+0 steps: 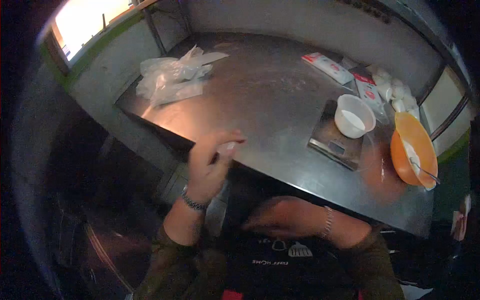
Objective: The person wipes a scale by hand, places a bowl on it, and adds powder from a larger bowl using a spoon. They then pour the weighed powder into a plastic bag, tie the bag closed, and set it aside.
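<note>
My left hand (210,162), with a metal bracelet at its wrist, is raised over the front edge of the steel table (250,110). Its fingers curl round a small pale thing (227,147) whose kind I cannot make out. Lower down, my right hand (277,216) lies across the front of my dark apron (270,270). Motion smears its fingers, so their pose is unclear. A digital kitchen scale (332,134) on the table carries a white plastic bowl (356,116) with white powder in it.
At the right edge stands an orange bowl (407,145) with white powder and a metal utensil (425,171). Behind the scale lie red-and-white packets (327,67) and several small white-filled bags (397,92). Crumpled clear plastic bags (172,75) occupy the left end.
</note>
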`<act>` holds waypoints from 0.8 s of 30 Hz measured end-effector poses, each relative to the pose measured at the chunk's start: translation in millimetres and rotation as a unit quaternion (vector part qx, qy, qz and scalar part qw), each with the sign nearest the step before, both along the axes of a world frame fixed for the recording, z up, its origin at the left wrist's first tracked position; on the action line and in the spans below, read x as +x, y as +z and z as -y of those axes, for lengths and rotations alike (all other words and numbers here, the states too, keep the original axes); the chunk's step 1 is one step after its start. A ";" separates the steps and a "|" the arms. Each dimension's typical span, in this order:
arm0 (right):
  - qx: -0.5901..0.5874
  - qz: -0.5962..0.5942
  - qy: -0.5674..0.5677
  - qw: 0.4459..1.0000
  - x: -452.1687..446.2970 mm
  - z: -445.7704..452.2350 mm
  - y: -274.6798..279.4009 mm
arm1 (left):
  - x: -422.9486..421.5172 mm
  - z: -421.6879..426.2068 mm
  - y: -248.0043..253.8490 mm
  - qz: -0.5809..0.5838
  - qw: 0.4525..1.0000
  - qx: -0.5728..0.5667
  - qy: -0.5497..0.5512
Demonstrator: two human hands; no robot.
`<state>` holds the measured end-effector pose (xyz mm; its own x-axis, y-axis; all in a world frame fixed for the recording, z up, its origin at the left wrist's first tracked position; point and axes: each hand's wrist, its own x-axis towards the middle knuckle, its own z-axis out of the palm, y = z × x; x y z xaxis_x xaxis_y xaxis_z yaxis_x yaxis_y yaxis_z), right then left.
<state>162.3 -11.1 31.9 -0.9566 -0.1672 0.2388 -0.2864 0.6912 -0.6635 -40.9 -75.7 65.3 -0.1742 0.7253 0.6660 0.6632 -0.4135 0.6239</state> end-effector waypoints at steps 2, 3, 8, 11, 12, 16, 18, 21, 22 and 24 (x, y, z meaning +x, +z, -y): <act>0.031 0.001 -0.018 0.999 37.2 -15.7 28.4 | 8.0 -43.3 7.9 -0.101 0.992 -0.065 -0.038; 0.040 -0.026 -0.046 0.998 54.0 -24.3 40.9 | 10.1 -69.7 8.4 -0.145 0.983 -0.096 -0.054; 0.264 -0.074 -0.240 0.931 110.7 -56.5 66.5 | 26.1 -229.0 -32.7 -0.241 0.963 -0.099 -0.066; 0.306 -0.070 -0.290 0.904 119.3 -63.8 57.0 | 44.9 -311.9 -42.7 -0.285 0.939 -0.183 -0.058; 0.313 -0.037 -0.298 0.901 119.1 -66.4 55.1 | 55.7 -331.4 -42.8 -0.258 0.922 -0.283 -0.061; 0.271 0.031 -0.204 0.940 116.6 -66.1 64.6 | 84.5 -379.5 -56.0 -0.418 0.879 -0.217 -0.067; 0.239 -0.004 -0.240 0.941 112.0 -64.1 60.2 | 69.6 -392.5 -57.4 -0.392 0.878 -0.270 0.051; 0.234 -0.028 -0.247 0.940 115.9 -65.5 53.3 | 18.7 -402.7 -50.5 -0.360 0.847 -0.359 0.155; 0.235 -0.029 -0.248 0.939 115.7 -65.9 55.0 | 1.8 -394.9 -41.1 -0.331 0.843 -0.383 0.179; 0.245 0.007 -0.246 0.938 115.9 -65.3 61.7 | -35.4 -387.6 -48.3 -0.301 0.825 -0.397 0.266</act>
<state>278.1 54.2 93.6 -0.9492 0.2080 0.2363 0.1528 0.9606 -0.2320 -76.2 311.9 17.0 -0.4188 0.9027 0.0989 0.9081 0.4160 0.0487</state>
